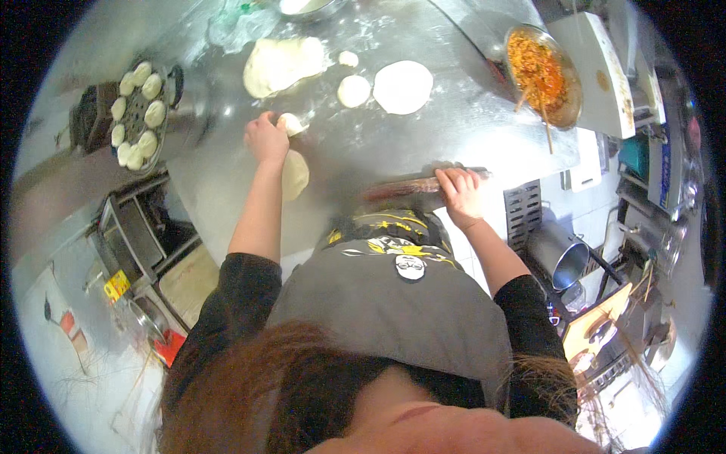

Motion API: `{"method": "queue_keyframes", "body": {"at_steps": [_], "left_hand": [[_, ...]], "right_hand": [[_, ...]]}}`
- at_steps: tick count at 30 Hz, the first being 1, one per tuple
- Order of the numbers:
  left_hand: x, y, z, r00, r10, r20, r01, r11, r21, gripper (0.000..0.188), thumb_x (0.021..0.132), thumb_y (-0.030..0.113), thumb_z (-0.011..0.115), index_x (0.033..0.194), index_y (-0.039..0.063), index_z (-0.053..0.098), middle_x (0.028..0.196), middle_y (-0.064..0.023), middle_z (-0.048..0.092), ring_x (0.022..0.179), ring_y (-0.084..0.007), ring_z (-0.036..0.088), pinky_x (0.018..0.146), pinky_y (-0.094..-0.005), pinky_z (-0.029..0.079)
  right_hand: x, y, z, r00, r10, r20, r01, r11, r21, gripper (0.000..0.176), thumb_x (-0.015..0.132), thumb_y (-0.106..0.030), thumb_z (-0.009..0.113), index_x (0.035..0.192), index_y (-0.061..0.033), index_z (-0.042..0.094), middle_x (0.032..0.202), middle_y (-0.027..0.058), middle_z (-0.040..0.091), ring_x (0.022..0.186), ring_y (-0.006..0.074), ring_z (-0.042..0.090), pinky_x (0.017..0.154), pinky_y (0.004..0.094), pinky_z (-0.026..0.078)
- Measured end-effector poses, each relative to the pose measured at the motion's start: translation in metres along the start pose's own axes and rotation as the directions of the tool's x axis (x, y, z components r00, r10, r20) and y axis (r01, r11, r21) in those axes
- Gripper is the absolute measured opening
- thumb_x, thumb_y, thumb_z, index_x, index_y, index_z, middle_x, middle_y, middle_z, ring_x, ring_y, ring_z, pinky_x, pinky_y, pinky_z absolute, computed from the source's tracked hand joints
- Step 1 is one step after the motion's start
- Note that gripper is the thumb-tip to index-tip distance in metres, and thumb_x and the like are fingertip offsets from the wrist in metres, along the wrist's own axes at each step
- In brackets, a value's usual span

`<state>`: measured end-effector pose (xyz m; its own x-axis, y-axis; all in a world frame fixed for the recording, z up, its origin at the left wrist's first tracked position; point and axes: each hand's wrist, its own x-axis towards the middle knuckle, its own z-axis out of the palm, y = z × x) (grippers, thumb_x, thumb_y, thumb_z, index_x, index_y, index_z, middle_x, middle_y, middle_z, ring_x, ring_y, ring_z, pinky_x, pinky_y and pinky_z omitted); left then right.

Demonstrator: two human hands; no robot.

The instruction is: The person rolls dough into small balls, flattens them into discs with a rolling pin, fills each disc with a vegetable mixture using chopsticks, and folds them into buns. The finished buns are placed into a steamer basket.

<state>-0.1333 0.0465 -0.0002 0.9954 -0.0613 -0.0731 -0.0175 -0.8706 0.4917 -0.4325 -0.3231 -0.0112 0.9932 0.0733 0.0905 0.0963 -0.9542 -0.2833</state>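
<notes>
My left hand (266, 138) reaches over the steel worktop (351, 150) with its fingers curled. Its thumb side meets a small lump of white dough (292, 123); whether the fingers grip it is hidden. Partly behind my left forearm lies a flattened dough disc (296, 176). My right hand (462, 193) is closed over the right part of a dark wooden rolling pin (402, 188), near the worktop's front edge. Beyond the hands are a large slab of dough (283, 65), a dough ball (354, 91), a smaller bit of dough (348, 58) and a rolled round wrapper (403, 87).
A perforated steamer tray (138, 108) at left carries several white buns. To the right, a metal bowl (573, 105) holds orange shredded filling with wooden sticks in it. A clear plastic bag (241, 25) and another bowl (309, 7) sit at the back. A metal pot (558, 255) stands lower right.
</notes>
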Motion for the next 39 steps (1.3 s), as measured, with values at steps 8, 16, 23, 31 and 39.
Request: {"method": "queue_keyframes", "body": {"at_steps": [8, 16, 23, 31, 39], "left_hand": [[-0.012, 0.043, 0.047, 0.926, 0.127, 0.354, -0.036, 0.967, -0.254, 0.024, 0.090, 0.021, 0.075, 0.107, 0.004, 0.074, 0.103, -0.0161, 0.073, 0.096, -0.0336, 0.070, 0.088, -0.0427, 0.054], [-0.029, 0.054, 0.032, 0.903, 0.430, 0.019, -0.428, 0.902, -0.058, 0.013, 0.090, 0.012, 0.069, 0.103, 0.010, 0.069, 0.110, -0.0097, 0.069, 0.108, -0.0346, 0.063, 0.089, -0.0453, 0.054], [-0.002, 0.052, 0.028, 0.942, 0.305, 0.142, -0.321, 0.941, 0.105, 0.018, 0.100, 0.025, 0.059, 0.107, 0.009, 0.065, 0.095, -0.0141, 0.072, 0.099, -0.0380, 0.067, 0.083, -0.0501, 0.054], [0.012, 0.099, 0.058, 0.987, 0.088, 0.136, -0.112, 0.977, 0.180, 0.028, 0.100, 0.032, 0.062, 0.118, 0.011, 0.062, 0.116, -0.0138, 0.068, 0.114, -0.0354, 0.062, 0.090, -0.0503, 0.050], [0.002, 0.079, 0.073, 0.924, 0.381, 0.000, -0.363, 0.879, 0.310, 0.074, 0.091, 0.050, 0.069, 0.150, 0.011, 0.047, 0.148, -0.0166, 0.045, 0.137, -0.0352, 0.040, 0.113, -0.0529, 0.026]], "right_hand": [[0.007, 0.003, -0.006, 0.998, -0.020, 0.065, 0.020, 1.000, 0.011, 0.054, 0.085, -0.008, 0.064, 0.138, -0.0171, 0.059, 0.128, 0.0057, 0.059, 0.125, 0.0270, 0.055, 0.111, 0.0506, 0.036], [0.003, -0.005, -0.004, 0.998, 0.042, 0.053, -0.045, 0.997, 0.057, 0.053, 0.087, -0.009, 0.065, 0.139, -0.0170, 0.058, 0.129, 0.0062, 0.058, 0.127, 0.0274, 0.053, 0.113, 0.0507, 0.034], [0.002, -0.002, -0.001, 0.997, 0.046, 0.066, -0.048, 0.998, 0.028, 0.056, 0.085, -0.012, 0.070, 0.139, -0.0181, 0.058, 0.130, 0.0051, 0.058, 0.128, 0.0267, 0.052, 0.113, 0.0506, 0.034], [0.004, -0.002, 0.000, 0.999, 0.029, 0.037, -0.030, 0.999, 0.042, 0.059, 0.083, -0.011, 0.072, 0.140, -0.0183, 0.057, 0.129, 0.0041, 0.058, 0.127, 0.0253, 0.053, 0.112, 0.0500, 0.035], [-0.001, 0.003, 0.008, 0.998, 0.004, 0.055, -0.004, 1.000, 0.007, 0.060, 0.082, -0.011, 0.071, 0.140, -0.0175, 0.057, 0.132, 0.0029, 0.058, 0.127, 0.0241, 0.053, 0.113, 0.0498, 0.034]]}}
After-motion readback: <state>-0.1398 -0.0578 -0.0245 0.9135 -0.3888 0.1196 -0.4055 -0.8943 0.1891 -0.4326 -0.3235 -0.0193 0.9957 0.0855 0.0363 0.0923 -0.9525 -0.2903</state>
